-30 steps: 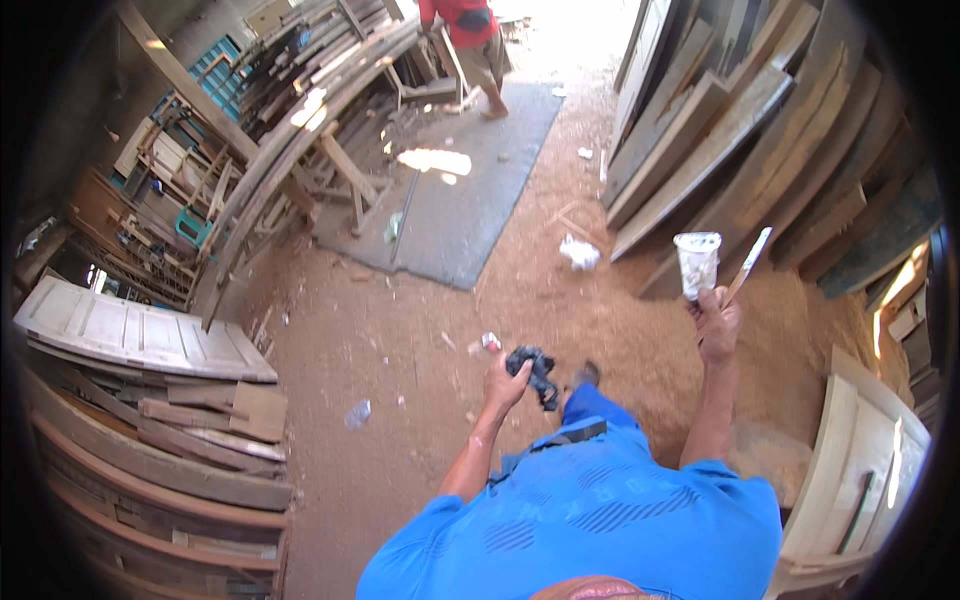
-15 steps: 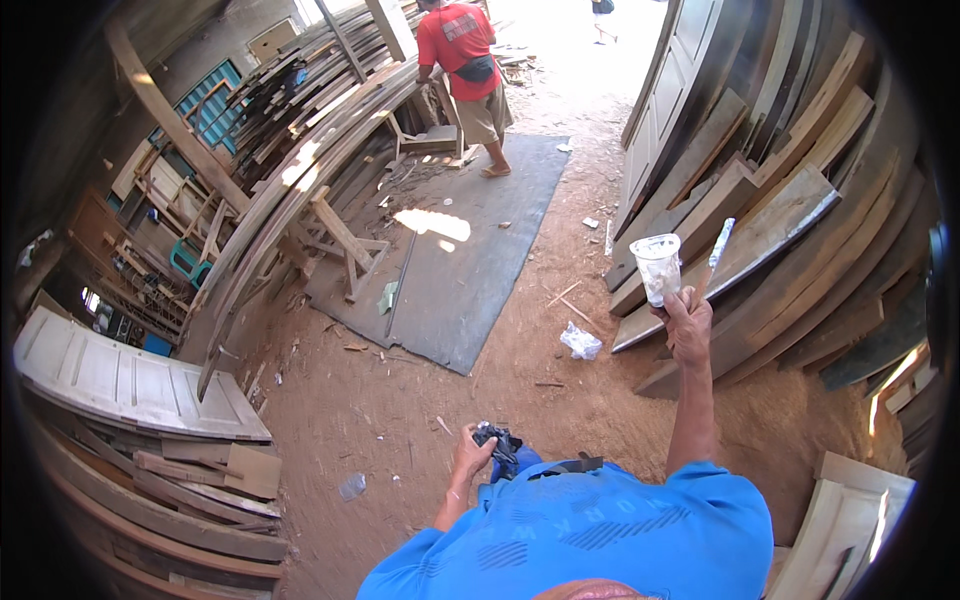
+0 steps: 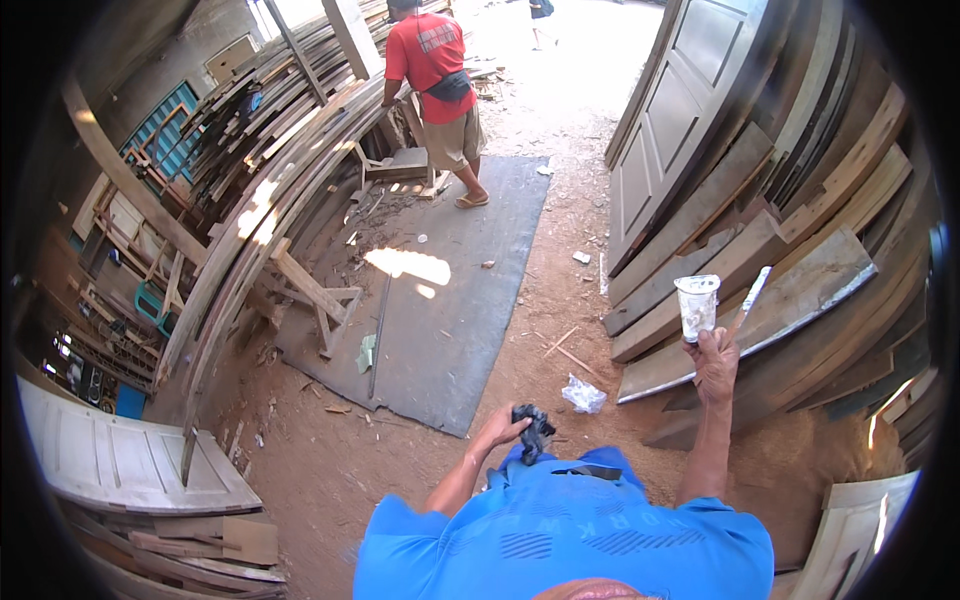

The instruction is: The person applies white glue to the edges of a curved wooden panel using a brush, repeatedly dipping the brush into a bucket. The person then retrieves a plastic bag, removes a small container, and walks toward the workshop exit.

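My right hand [image 3: 714, 362] is raised at the right, fingers closed around a white-smeared plastic cup [image 3: 698, 306] and a brush [image 3: 751, 298] together. The brush points upward, its upper end coated white; the part inside my grip is hidden. In front of my body, my left hand [image 3: 500, 428] is closed on a crumpled black plastic bag [image 3: 533, 434], which bunches out past the fingers. Both hands are in the air, well apart from each other.
A dark flat sheet [image 3: 470, 290] lies on the dirt floor ahead, where a person in a red shirt [image 3: 428, 60] stands beside long stacked planks [image 3: 290, 180]. Boards [image 3: 700, 240] and a panelled door [image 3: 670, 130] lean at right. A clear plastic bag [image 3: 584, 394] lies on the ground.
My left hand has moved up and to the right with the black bag. My right hand, with cup and brush, sits slightly lower and further right. The view has shifted toward the sheet.
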Available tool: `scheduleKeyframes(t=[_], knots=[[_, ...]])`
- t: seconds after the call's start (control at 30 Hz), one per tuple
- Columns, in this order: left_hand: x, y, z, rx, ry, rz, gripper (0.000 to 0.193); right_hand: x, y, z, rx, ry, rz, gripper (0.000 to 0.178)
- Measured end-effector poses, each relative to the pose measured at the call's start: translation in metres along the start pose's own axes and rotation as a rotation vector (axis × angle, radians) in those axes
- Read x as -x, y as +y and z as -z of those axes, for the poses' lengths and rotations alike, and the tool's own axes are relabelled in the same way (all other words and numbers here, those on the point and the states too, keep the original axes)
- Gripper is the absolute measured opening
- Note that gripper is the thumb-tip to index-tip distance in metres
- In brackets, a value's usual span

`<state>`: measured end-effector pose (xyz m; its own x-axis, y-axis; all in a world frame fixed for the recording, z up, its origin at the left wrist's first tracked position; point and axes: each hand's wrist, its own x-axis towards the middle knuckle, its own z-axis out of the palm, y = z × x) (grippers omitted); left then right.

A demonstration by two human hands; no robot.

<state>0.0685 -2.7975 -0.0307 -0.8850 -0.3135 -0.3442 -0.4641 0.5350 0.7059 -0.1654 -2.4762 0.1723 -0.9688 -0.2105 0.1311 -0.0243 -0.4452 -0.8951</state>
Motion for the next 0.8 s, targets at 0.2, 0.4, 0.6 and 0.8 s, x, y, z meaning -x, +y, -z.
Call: scheduleKeyframes(t=[0.2,0.4,0.6,0.8], knots=[[-0.076,0.023,0.077,-0.057,-0.017,-0.086,0.040,-0.017,0.013,-0.040,-0.003,0.015,0.023,0.029],[-0.080,-0.006,0.083,0.011,0.066,-0.097,0.045,-0.036,0.035,-0.048,0.019,0.004,0.021,0.025],[-0.079,-0.041,0.078,0.036,-0.034,0.059,0.057,-0.047,0.038,-0.061,0.011,-0.017,0.074,0.025],[-0.094,-0.019,0.083,0.037,0.000,-0.038,0.072,-0.035,0.047,-0.061,0.048,0.023,0.018,0.028]])
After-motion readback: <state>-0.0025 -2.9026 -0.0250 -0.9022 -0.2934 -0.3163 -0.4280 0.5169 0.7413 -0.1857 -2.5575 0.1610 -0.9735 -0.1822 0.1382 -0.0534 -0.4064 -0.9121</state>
